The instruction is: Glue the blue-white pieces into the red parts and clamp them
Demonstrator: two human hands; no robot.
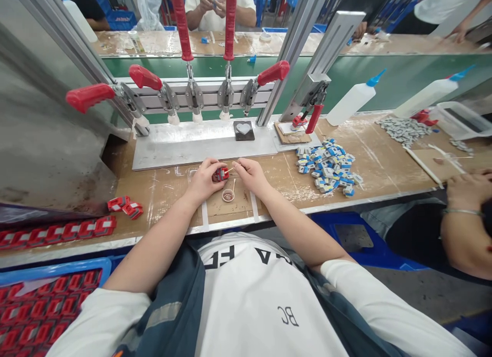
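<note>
My left hand [206, 180] grips a small red plastic part [220, 174] just above the bench. Pinched in my right hand [250, 175] is a thin pale stick [229, 169], its tip touching or very near the red part; whether it has a cotton tip I cannot tell. Below the hands sits a small clear round cup [228, 195] with dark contents. A cotton swab [234, 185] leans in that cup. Both rest on a brown board [219, 210] edged with pale tape.
Behind my hands, red-handled toggle clamps [197, 98] stand over a metal plate [180, 151]. Blue-and-white parts [328, 167] lie heaped at right, near a white squeeze bottle [351, 103]. Red parts line the left edge and fill a blue crate [105, 270]. A co-worker's arm [463, 218] is far right.
</note>
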